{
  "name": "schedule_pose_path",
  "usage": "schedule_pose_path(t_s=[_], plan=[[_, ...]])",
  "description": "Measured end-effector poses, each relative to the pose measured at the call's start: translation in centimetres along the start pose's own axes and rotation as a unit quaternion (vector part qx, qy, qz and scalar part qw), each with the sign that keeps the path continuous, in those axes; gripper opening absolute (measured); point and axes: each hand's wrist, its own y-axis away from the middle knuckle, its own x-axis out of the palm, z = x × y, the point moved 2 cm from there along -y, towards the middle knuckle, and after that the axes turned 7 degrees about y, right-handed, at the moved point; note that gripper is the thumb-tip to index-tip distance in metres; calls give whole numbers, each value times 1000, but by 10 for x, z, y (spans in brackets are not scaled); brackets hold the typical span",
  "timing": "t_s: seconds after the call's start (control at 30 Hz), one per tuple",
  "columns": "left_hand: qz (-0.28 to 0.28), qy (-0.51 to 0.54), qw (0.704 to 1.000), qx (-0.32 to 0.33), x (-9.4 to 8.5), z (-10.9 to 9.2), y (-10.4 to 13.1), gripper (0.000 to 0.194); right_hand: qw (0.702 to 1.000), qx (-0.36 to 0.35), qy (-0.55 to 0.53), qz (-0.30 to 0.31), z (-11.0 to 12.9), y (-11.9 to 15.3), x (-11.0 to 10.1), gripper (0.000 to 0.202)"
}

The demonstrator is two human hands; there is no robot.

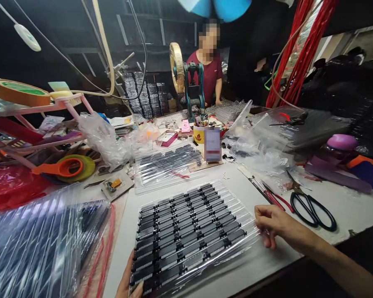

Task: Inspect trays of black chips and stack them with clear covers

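A clear ribbed plastic tray (211,256) lies at a slight tilt over the white table in front of me. Rows of black parts with many metal pins (186,225), resembling electronic chips, fill most of its channels; the right-hand end shows bare plastic. My left hand (128,279) grips the near left corner, thumb on top, with its other fingers partly hidden. At the right edge, my right hand (272,223) is closed with bent fingers around the tray's rim. Just beyond it lie black-handled scissors (312,211) and red-handled pliers (278,198).
Another tray of dark parts (170,161) lies behind, near a phone (213,145) and a yellow mug (199,134). Stacked clear trays (34,244) occupy the left. A hand press (194,89) stands at the back, with a person in a maroon shirt (209,74) behind it.
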Motion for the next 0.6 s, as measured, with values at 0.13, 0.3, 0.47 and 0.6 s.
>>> schedule_pose_path(t_s=[0.13,0.3,0.47,0.6], plan=[[-2,104,993,-62,25,-22,26,82,971,3,-238,-25,-10,5,6,23],[-2,264,959,-107,62,-56,64,62,942,13,-334,-34,-17,3,28,31],[-30,298,947,-114,69,-68,72,60,920,32,-390,-18,-16,1,40,31],[-35,295,948,-113,63,-63,66,65,858,29,-512,25,-18,-1,47,36]])
